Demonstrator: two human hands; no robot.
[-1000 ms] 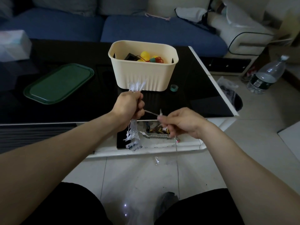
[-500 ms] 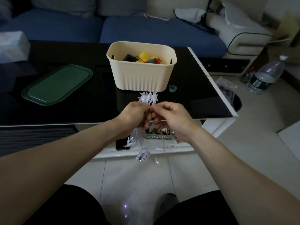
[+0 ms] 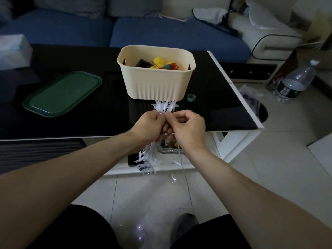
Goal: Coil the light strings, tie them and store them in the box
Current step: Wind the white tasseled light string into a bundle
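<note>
My left hand grips a bundled string of white star lights; star tips stick out above the fist and more hang below it. My right hand pinches the thin wire of the same string right beside the left fist. A loose wire tail trails down from the right hand toward the floor. The cream box stands on the black table just beyond my hands, holding a string of yellow ball lights with red wire.
A green lid lies on the black glass table at the left, a small green tape roll beside the box. A water bottle stands on the floor at right. A blue sofa runs behind the table.
My right hand has come in from the right to meet the left fist, bringing the wire with it. The bundle has tilted slightly, its upper stars now fanned out below the box.
</note>
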